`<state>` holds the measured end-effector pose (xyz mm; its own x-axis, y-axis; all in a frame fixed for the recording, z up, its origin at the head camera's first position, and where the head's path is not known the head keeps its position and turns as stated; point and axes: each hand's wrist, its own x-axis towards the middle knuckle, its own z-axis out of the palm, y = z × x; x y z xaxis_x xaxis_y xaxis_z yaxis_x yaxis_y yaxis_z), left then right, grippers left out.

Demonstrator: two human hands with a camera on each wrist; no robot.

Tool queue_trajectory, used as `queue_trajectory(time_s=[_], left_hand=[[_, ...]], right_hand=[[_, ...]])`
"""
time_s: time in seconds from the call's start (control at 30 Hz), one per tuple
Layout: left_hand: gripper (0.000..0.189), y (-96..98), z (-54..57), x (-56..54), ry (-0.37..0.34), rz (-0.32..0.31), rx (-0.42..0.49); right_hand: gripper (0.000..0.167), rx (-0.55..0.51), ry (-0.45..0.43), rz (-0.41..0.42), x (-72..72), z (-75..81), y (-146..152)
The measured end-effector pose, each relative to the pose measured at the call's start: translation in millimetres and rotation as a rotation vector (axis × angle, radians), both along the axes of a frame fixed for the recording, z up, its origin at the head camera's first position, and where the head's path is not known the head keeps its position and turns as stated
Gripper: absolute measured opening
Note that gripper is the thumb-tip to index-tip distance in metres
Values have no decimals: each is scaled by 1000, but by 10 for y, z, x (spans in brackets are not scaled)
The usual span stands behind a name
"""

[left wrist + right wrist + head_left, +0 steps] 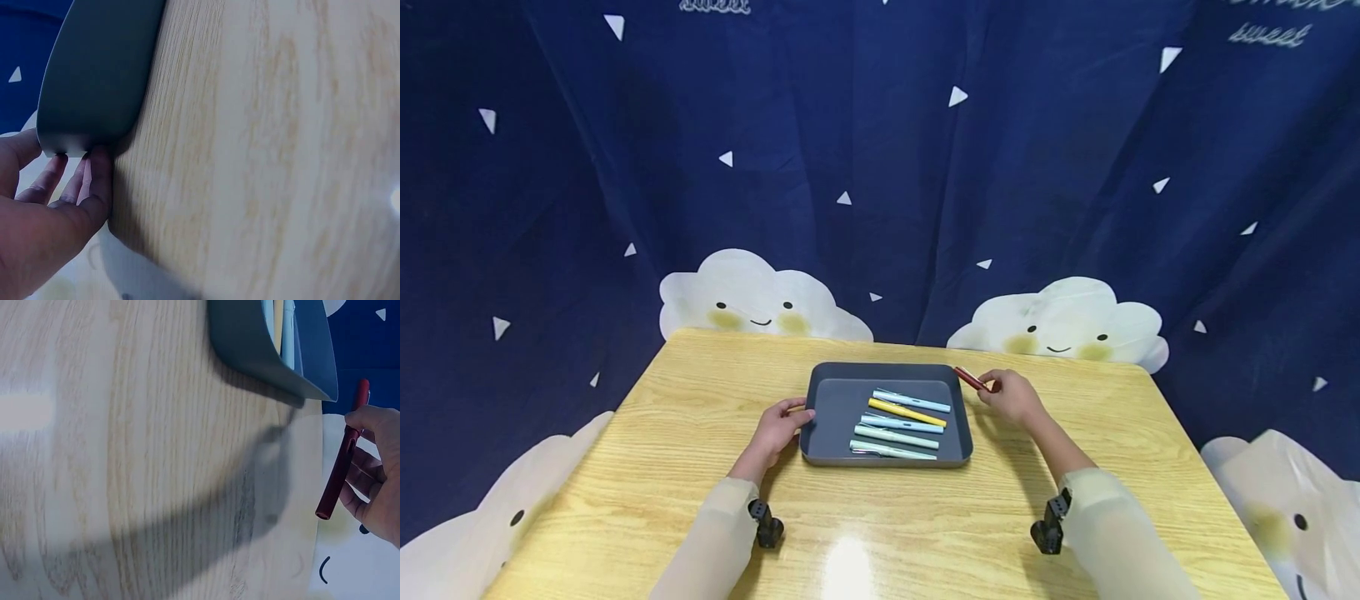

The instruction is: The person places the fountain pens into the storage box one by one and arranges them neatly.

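Note:
A dark grey tray (842,400) lies on the wooden table. Inside it, pens lie side by side: a yellow pen (910,413), a light blue pen (902,424) and several others in pale blue and mint green. My left hand (778,425) grips the tray's left end, thumb at the rim and fingertips against the outer wall (94,75). Beyond the tray's right end, my right hand (1011,397) pinches a dark red pen (340,469) between thumb and fingers. That pen is raised above the tabletop and slants, with one end near the tray's back right corner.
The light wooden table (880,517) reaches out around the tray on every side. Behind it hangs a dark blue curtain (880,150) printed with white triangles and smiling clouds. A small black camera mount sits on each wrist.

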<state>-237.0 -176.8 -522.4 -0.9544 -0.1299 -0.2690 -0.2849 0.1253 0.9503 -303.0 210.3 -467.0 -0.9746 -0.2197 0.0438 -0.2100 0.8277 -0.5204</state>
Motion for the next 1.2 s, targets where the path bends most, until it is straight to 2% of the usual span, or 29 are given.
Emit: queue_trajectory(time_s=[0.23, 0.67, 1.2], left_hand=[[44, 1, 2, 0, 6, 0, 7], [44, -8, 13, 21, -1, -3, 15], [45, -12, 27, 33, -11, -7, 21]], right_hand=[[27, 6, 7, 23, -16, 47, -86], [26, 27, 1, 49, -46, 39, -265], [26, 39, 15, 95, -58, 135, -467]])
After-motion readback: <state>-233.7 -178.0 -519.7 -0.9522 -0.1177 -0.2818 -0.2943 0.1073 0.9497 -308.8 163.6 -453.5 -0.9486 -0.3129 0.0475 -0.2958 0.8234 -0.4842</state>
